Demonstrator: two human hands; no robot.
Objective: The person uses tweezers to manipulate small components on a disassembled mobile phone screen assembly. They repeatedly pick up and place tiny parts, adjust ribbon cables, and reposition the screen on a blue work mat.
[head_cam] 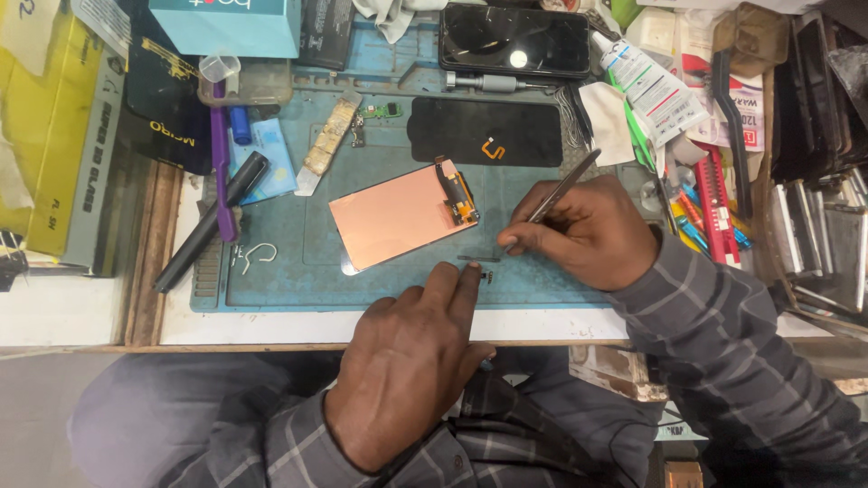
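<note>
Head cam, right hand (592,233) w/ tweezers (559,194), left hand (407,361) flat

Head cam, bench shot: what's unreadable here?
- Small dark part on the blue mat: too small to identify; left hand fingertips cover its near end.
- Tweezers tip: hidden behind right hand fingers, so contact with the part is unclear.
- Copper-backed screen panel: face down, front unseen.
- Stack of metal frames: cut by the right edge.
- Teal box: cut by the top edge.
</note>
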